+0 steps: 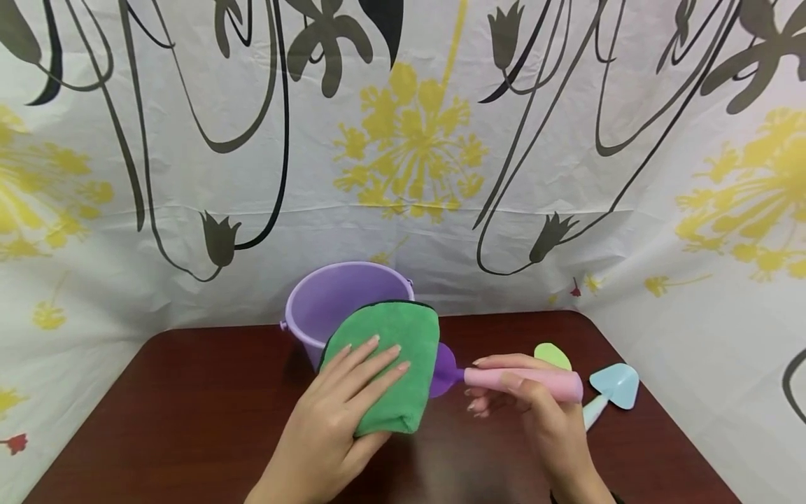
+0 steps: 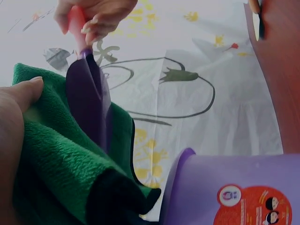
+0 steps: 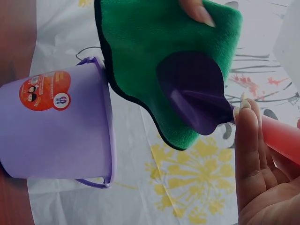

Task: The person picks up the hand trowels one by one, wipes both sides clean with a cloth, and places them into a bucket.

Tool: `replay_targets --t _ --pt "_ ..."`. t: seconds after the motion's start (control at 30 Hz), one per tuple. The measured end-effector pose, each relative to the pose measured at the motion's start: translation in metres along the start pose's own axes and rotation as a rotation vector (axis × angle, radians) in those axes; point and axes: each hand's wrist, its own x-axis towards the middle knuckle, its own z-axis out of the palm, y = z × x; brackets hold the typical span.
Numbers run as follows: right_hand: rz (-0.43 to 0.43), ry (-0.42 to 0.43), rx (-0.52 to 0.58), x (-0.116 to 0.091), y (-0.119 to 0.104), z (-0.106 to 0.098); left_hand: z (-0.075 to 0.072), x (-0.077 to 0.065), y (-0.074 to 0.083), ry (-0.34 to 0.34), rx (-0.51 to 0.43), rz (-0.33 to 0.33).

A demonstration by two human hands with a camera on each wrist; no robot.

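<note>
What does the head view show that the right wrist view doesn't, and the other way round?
Only the head view: the light blue shovel on the table and a yellow-green piece partly behind the right hand.

Only the right wrist view: the red sticker on the bucket and the whole purple blade, which the green cloth partly hides from the head camera.

Both: bucket, cloth, pink handle and both hands, though the right wrist view catches just a bit of the left hand.

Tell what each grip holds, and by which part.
Right grip: the purple shovel, by its pink handle. Left grip: the green cloth, by its near edge.
</note>
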Motion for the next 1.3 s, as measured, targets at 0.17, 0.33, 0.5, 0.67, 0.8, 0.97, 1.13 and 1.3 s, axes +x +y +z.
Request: replay_targets --t 0.17,0.33,0.5,0.67,0.8,0.97,1.13,1.3 --pt "-0.003 0.024 -0.058 -0.003 0.001 0.009 0.006 0.001 0.008 0.016 0.040 0.043" --pt "0.040 0.055 -0.039 -0.004 0.001 0.013 0.011 0.005 0.014 0.041 0.082 0.101" --pt "0.057 0.058 -0.040 -0.004 0.003 0.017 0.013 0.009 0.020 0.101 0.110 0.159" --pt "0.066 0.106 -0.036 -0.005 0.003 0.021 0.017 0.012 0.025 0.191 0.145 0.224" --pt "0.096 0.155 -0.062 -0.006 0.003 0.026 0.017 0.013 0.028 0.241 0.158 0.250" --pt "0.116 0.165 -0.055 -0.007 0.004 0.032 0.014 0.013 0.029 0.251 0.141 0.253" --pt "0.025 0.142 -0.090 -0.006 0.004 0.034 0.011 0.012 0.027 0.210 0.096 0.231" --pt "0.158 0.281 -0.138 -0.006 0.000 0.037 0.013 0.011 0.030 0.177 0.129 0.208"
